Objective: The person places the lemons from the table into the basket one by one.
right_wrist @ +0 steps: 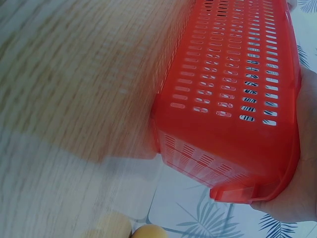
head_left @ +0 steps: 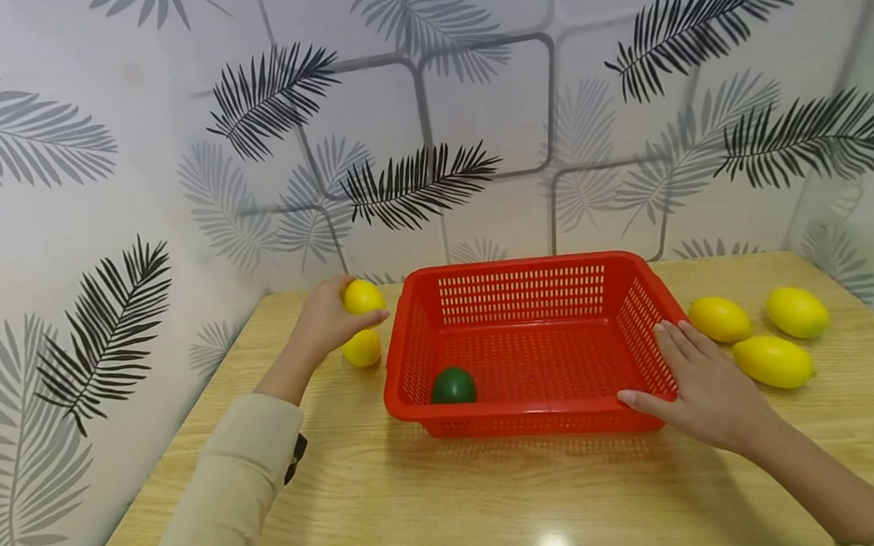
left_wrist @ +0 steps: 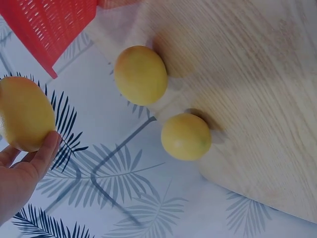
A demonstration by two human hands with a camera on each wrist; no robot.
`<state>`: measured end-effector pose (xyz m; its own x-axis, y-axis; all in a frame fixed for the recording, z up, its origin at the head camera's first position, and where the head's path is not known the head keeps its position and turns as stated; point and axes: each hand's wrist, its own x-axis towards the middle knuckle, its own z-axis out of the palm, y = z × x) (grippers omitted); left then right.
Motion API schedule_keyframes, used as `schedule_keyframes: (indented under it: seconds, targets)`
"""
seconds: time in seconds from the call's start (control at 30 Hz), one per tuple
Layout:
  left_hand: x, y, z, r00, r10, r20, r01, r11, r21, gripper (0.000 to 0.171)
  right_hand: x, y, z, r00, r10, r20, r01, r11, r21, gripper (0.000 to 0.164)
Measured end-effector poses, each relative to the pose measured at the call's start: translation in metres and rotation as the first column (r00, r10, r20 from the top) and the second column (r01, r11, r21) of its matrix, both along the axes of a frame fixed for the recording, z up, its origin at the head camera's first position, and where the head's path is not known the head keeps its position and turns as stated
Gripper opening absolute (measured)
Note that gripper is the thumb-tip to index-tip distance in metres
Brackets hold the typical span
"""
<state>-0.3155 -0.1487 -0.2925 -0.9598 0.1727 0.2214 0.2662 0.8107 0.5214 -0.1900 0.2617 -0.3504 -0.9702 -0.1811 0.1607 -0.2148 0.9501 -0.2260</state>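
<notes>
Fingertips and thumb of my left hand (head_left: 327, 317) pinch a smooth oval yellow fruit (head_left: 363, 296), held up left of the red plastic basket (head_left: 520, 406). Two more yellow fruits, one rounder (left_wrist: 185, 137) and one oval (left_wrist: 141, 75), lie on the table in the left wrist view; in the head view the hand partly hides that spot. Inside the basket, a dark green round fruit (head_left: 454, 385) sits in the front left corner. My right hand (head_left: 715, 390) rests on the basket's right rim with fingers extended over it, its thumb at the front corner.
Several lemons, among them a long one (head_left: 773, 362), lie on the wooden table (head_left: 481, 504) right of the basket. A leaf-patterned wall (head_left: 488, 119) stands close behind the table and along its left side.
</notes>
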Motion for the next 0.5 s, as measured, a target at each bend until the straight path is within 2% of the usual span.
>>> schedule_keyframes:
  seconds: [0.5]
  targets:
    - [0.000,0.020,0.009,0.999,-0.024,0.031,0.025,1.000,-0.018,0.073,0.001,0.000,0.000,1.000,-0.004,0.001,0.004,1.000,-0.007,0.099]
